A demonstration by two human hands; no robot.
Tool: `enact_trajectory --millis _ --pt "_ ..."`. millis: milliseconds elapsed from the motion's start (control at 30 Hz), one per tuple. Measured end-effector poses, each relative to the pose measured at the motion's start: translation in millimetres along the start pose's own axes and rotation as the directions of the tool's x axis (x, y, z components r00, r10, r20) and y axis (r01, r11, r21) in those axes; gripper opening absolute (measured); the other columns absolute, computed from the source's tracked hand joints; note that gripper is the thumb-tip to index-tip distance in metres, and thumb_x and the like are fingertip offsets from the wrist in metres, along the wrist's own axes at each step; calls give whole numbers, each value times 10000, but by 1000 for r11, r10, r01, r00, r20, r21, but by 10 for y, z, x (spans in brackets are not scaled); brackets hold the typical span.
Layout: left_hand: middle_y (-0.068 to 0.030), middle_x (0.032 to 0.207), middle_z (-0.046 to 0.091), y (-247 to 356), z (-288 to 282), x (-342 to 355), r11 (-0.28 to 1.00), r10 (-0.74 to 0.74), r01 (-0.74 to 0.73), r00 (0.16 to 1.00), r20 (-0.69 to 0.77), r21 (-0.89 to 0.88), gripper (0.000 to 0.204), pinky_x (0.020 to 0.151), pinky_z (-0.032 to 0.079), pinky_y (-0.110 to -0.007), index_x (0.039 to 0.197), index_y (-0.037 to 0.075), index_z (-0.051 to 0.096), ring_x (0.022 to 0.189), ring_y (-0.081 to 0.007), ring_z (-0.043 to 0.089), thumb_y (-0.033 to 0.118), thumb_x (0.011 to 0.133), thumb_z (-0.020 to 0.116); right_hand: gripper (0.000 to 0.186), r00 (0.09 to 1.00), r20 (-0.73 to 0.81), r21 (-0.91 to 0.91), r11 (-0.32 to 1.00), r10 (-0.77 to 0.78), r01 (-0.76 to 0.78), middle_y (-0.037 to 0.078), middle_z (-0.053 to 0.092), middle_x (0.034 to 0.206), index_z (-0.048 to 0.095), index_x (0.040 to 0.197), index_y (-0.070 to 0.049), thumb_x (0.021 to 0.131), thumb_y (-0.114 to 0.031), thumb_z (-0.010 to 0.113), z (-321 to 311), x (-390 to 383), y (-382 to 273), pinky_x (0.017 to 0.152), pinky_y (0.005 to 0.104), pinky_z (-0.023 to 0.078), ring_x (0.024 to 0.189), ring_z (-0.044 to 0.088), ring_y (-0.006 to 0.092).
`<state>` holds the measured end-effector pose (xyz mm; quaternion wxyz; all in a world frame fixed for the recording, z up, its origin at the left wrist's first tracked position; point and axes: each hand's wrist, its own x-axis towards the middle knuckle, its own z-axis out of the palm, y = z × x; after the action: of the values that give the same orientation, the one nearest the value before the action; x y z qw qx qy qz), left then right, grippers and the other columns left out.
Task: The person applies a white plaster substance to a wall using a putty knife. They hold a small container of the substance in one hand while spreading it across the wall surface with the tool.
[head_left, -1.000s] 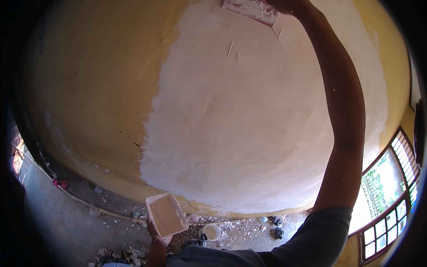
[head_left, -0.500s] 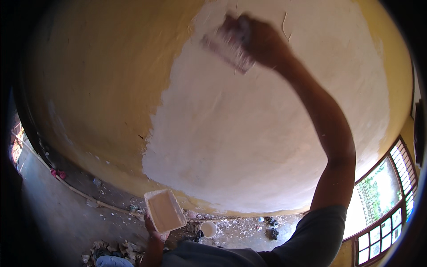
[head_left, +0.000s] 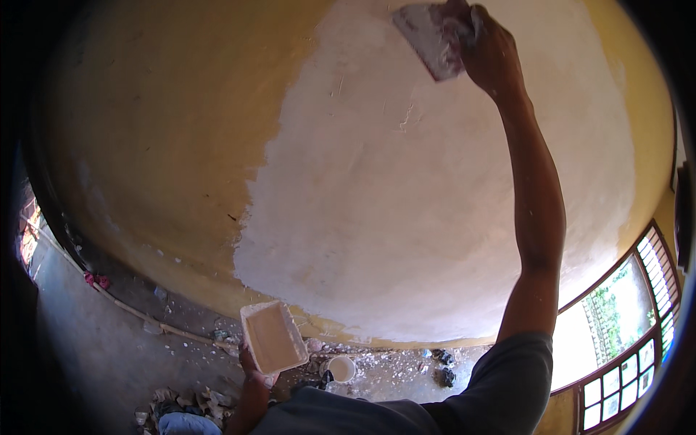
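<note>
My right hand [head_left: 491, 52] is raised high and grips a wide flat putty blade [head_left: 429, 38], pressed against the white plastered patch [head_left: 406, 196] of a yellow wall [head_left: 167, 123]. The blade's face is smeared with white putty. My left hand [head_left: 255, 366] is low near the bottom edge, holding up a rectangular tray [head_left: 272, 338] coated in pale putty. The plaster patch covers the wall's middle and right; its left edge is ragged against the yellow paint.
A small white bucket [head_left: 341, 368] stands on the grey floor [head_left: 94, 341] below the wall, among plaster crumbs and dark scraps [head_left: 442, 371]. Crumpled debris [head_left: 181, 406] lies at lower left. A barred window [head_left: 623, 326] is at the right.
My right hand with the blade came down the wall, then rose again toward the top of the white patch. The left hand and tray stayed nearly still.
</note>
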<state>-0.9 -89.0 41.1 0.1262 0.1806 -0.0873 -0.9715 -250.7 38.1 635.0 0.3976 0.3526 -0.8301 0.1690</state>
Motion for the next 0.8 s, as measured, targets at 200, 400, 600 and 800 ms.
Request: enact_trajectory --millis 200,400,600,800 --pt "-53 1232 625 -11 183 -68 999 33 -33 999 42 2 496 961 497 -500 1328 165 553 1123 -298 615 505 1017 369 239 914 -67 -365 862 -401 352 163 674 1149 592 1146 -76 964 -228 565 110 -37 798 903 425 549 997 672 350" --pt "-65 1300 584 46 -121 -31 990 108 -114 992 69 80 631 974 488 -546 1405 182 488 1176 -297 587 627 960 436 324 943 123 -215 919 -310 331 123 675 1153 549 1279 -100 963 -169 559 403 -666 212 913 447 545 1099 636 335" --pt "-67 1284 609 -28 -13 79 999 -47 47 999 -13 14 556 990 484 -509 1379 165 527 1155 -308 604 546 996 391 148 859 140 -269 816 -492 511 216 633 980 516 1051 -8 954 -113 555 1009 -1269 253 724 458 584 955 644 365" --pt "-78 1281 614 -51 66 57 1000 -27 28 999 40 -15 527 983 495 -506 1380 145 526 1146 -313 612 495 1011 388 169 910 -124 -341 878 -395 335 222 626 1047 512 1084 -67 916 -52 501 610 -553 451 845 513 527 1017 613 430"
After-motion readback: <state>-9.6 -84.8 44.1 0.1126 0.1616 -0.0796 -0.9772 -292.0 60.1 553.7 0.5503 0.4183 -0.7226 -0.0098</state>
